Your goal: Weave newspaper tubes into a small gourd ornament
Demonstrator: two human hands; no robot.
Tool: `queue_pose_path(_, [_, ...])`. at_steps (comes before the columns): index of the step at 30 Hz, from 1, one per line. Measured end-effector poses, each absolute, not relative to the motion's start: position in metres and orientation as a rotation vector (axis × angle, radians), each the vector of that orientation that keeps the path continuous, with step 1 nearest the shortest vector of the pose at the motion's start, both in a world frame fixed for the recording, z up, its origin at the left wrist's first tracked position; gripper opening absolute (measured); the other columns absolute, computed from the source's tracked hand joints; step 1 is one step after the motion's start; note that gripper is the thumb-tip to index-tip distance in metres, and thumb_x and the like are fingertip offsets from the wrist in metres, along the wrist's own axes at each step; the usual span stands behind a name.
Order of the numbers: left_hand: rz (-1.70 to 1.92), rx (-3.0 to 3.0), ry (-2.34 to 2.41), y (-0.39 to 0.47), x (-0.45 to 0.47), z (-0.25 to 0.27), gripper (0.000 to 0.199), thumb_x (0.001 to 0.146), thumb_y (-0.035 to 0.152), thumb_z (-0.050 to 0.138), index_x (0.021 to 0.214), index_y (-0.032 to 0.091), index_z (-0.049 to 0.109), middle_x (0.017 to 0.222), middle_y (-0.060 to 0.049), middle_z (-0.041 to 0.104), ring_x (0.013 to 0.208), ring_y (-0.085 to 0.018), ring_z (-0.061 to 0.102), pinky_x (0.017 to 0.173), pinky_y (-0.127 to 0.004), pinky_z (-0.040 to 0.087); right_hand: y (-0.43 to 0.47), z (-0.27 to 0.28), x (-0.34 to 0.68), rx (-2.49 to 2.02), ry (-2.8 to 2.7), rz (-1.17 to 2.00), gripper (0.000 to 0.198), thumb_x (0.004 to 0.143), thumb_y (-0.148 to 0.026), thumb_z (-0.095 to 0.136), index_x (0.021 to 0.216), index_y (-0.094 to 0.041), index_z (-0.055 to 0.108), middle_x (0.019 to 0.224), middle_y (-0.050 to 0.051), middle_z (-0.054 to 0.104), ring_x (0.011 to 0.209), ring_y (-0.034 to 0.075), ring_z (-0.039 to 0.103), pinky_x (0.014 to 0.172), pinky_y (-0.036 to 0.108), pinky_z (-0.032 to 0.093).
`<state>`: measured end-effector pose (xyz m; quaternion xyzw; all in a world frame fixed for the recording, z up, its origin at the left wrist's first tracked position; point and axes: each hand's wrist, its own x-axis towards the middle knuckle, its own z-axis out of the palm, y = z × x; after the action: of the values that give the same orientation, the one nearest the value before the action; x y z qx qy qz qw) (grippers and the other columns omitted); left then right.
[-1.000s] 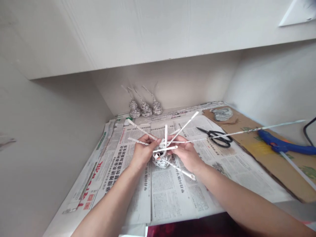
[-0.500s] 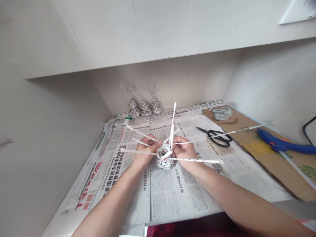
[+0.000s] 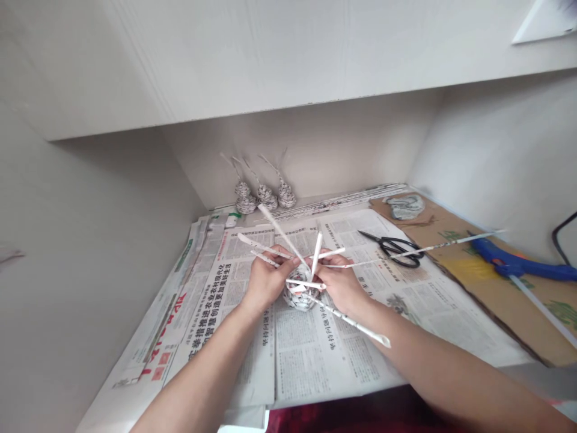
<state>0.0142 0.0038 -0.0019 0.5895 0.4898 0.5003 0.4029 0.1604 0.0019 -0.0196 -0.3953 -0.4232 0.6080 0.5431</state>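
Observation:
Between my hands a small round woven paper body rests low over the newspaper, with rolled paper tubes sticking out all around its top. My left hand is closed at its left rim, thumb and fingers pinching near the base of the tubes. Opposite it, my right hand is closed on the right rim and on a paper tube there. One long paper tube runs from my right hand across toward the right. Another tube slants down in front of my right wrist. The fingertips are partly hidden.
Newspaper sheets cover the table. Black scissors lie on the right, beside a cardboard piece with a blue glue gun. Three gourd-shaped woven pieces stand at the back wall, near a bundle of paper tubes.
The tubes on the woven body have shifted: one now leans up to the back left, and the front right one has swung downward. Both hands stay on the body.

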Motion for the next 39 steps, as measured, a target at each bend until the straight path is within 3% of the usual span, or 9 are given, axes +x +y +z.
queue_pose_path(13, [1.161, 1.178, 1.150, 0.0115, 0.0108, -0.0063, 0.028, 0.066, 0.040, 0.073, 0.068, 0.015, 0.062, 0.051, 0.003, 0.054, 0.043, -0.008, 0.044, 0.044, -0.020, 0.032, 0.0003, -0.0213, 0.1644, -0.941, -1.209, 1.344, 0.024, 0.075, -0.037, 0.064, 0.067, -0.021, 0.049, 0.044, -0.007, 0.047, 0.036, 0.008, 0.038, 0.038, 0.022, 0.029])
queue_pose_path(17, [1.123, 1.153, 1.139, 0.0099, 0.0115, -0.0033, 0.031, 0.070, 0.045, 0.070, 0.074, 0.014, 0.066, 0.059, 0.000, 0.060, 0.047, -0.009, 0.049, 0.046, -0.021, 0.035, 0.0002, -0.0231, 0.1647, -0.930, -1.232, 1.352, 0.019, 0.076, -0.034, 0.063, 0.070, -0.021, 0.050, 0.045, -0.007, 0.048, 0.037, 0.009, 0.040, 0.039, 0.023, 0.031])
queue_pose_path(21, [1.142, 1.230, 1.138, 0.0091, 0.0116, -0.0065, 0.027, 0.063, 0.037, 0.077, 0.070, 0.015, 0.064, 0.061, 0.000, 0.063, 0.052, -0.011, 0.053, 0.050, -0.022, 0.039, -0.0002, -0.0226, 0.1636, -0.929, -1.223, 1.347, 0.022, 0.075, -0.034, 0.064, 0.069, -0.021, 0.048, 0.047, -0.007, 0.050, 0.038, 0.009, 0.041, 0.040, 0.022, 0.032])
queue_pose_path(29, [1.262, 1.332, 1.248, 0.0105, 0.0093, -0.0104, 0.026, 0.065, 0.038, 0.076, 0.063, 0.016, 0.062, 0.052, 0.003, 0.054, 0.050, -0.011, 0.049, 0.050, -0.023, 0.035, -0.0003, -0.0236, 0.1642, -0.941, -1.204, 1.339, 0.026, 0.075, -0.041, 0.064, 0.071, -0.021, 0.046, 0.047, -0.007, 0.049, 0.038, 0.009, 0.041, 0.039, 0.022, 0.031])
queue_pose_path(39, [1.060, 1.239, 1.143, 0.0060, 0.0104, -0.0016, 0.028, 0.058, 0.030, 0.080, 0.079, 0.015, 0.069, 0.060, -0.001, 0.063, 0.049, -0.013, 0.055, 0.045, -0.024, 0.044, 0.0006, -0.0240, 0.1659, -0.913, -1.194, 1.396, 0.027, 0.071, -0.038, 0.070, 0.070, -0.020, 0.050, 0.048, -0.007, 0.047, 0.039, 0.008, 0.040, 0.037, 0.021, 0.032])
